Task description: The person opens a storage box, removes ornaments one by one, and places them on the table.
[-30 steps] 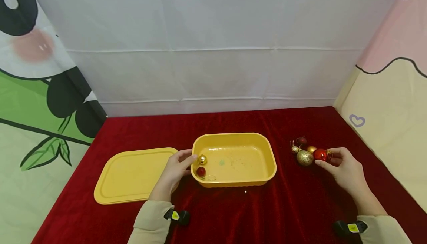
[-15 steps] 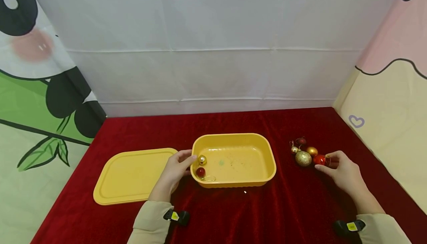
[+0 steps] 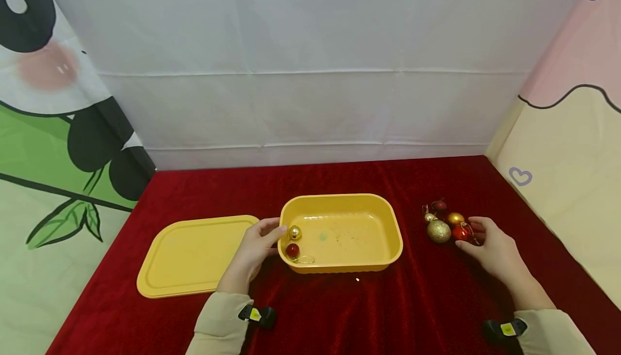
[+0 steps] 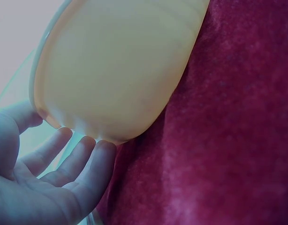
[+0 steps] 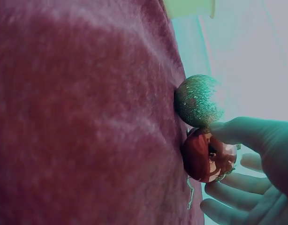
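My left hand [image 3: 254, 247] holds the left end of a yellow plastic box [image 3: 339, 197], thumb at the rim and fingertips against the outer wall. Inside the box, on its left side, lie a small gold bauble [image 3: 294, 232] and a small dark red bauble [image 3: 292, 250] with a gold loop. On the right, my right hand [image 3: 495, 250] has its thumb and fingers around a shiny red bauble [image 5: 205, 154] resting on the cloth. A glittery gold bauble [image 3: 439, 231] touches it in the right wrist view. Close by are a smooth gold bauble [image 3: 455, 218], a tiny gold bauble [image 3: 429, 217] and a dark red bauble [image 3: 439, 205].
A flat yellow lid [image 3: 194, 258] lies left of the box, partly behind the left hand. Red velvet cloth [image 3: 388, 312] covers the table. A small white speck [image 3: 357, 279] lies in front of the box. Pale fabric walls [image 3: 310, 107] stand behind and at both sides.
The red bauble has shifted slightly left and nearer, and turned so its gold cap faces up. My right hand has moved a little left with it. The left hand and box stay still.
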### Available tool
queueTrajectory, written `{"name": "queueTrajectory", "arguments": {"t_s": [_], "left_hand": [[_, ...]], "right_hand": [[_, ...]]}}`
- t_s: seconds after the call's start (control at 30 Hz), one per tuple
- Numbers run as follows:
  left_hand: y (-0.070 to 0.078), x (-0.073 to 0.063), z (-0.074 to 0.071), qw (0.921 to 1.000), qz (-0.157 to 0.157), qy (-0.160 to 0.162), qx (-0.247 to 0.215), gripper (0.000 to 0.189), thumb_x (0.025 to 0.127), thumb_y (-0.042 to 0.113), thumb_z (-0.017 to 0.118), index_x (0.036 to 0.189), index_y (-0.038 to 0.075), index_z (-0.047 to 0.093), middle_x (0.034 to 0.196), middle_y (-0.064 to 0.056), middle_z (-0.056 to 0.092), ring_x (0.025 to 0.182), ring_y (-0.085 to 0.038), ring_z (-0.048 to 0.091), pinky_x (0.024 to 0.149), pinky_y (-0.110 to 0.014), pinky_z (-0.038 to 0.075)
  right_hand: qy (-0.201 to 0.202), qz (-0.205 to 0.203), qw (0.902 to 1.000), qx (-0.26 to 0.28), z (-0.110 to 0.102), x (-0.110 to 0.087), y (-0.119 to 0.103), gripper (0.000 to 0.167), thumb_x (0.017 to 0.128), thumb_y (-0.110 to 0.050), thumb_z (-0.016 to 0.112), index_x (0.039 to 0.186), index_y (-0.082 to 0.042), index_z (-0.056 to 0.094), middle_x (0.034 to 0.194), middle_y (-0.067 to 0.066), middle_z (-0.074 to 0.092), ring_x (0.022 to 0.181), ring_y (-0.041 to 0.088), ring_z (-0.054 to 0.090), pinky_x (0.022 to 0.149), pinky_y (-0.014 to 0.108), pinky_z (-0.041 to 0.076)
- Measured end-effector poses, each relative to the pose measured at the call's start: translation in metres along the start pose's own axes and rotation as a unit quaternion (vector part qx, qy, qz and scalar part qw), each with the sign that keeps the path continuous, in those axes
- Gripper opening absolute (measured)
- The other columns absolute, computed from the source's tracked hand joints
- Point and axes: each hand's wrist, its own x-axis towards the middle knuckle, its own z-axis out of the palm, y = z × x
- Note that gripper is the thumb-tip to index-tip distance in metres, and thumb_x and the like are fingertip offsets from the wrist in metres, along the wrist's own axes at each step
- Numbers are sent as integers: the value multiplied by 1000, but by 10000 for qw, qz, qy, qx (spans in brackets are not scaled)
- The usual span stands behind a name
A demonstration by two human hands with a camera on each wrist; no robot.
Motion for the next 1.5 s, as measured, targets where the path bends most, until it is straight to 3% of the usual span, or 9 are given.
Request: {"name": "queueTrajectory", "arguments": {"t_s": [0.27,0.63,0.97,1.17,1.5], "left_hand": [[1,0,0,10000,-5,-19,0,43,92,26,61,130,7,52,126,-15,56,102,-20,61,80,-34,56],[1,-1,0,10000,-69,-40,-3,45,92,28,61,131,8,52,128,-14,55,108,-23,59,81,-35,55],[1,0,0,10000,-72,-40,-8,46,92,28,61,132,8,51,128,-14,55,107,-22,59,81,-35,56],[1,0,1,10000,-58,-24,44,46,92,29,61,132,8,51,128,-14,55,106,-22,59,81,-35,56],[0,-1,1,10000,-66,5,25,48,92,30,61,134,8,50,129,-15,54,106,-21,58,79,-34,56]], "right_hand": [[98,-135,9998,71,0,2,-10,65,83,-30,73,128,6,43,120,35,55,106,47,58,87,60,42],[522,-494,9974,100,0,4,-24,52,84,-26,72,121,4,52,112,32,62,99,46,60,81,58,45],[783,-815,9935,130,3,10,-40,42,86,-24,69,116,3,58,114,28,61,104,43,56,83,58,43],[794,-900,9926,206,8,12,-51,39,86,-24,69,115,0,60,117,25,59,110,43,53,88,58,41],[623,-1169,9904,407,16,16,-72,36,86,-21,69,114,0,62,117,22,62,108,38,56,89,54,45]]}}
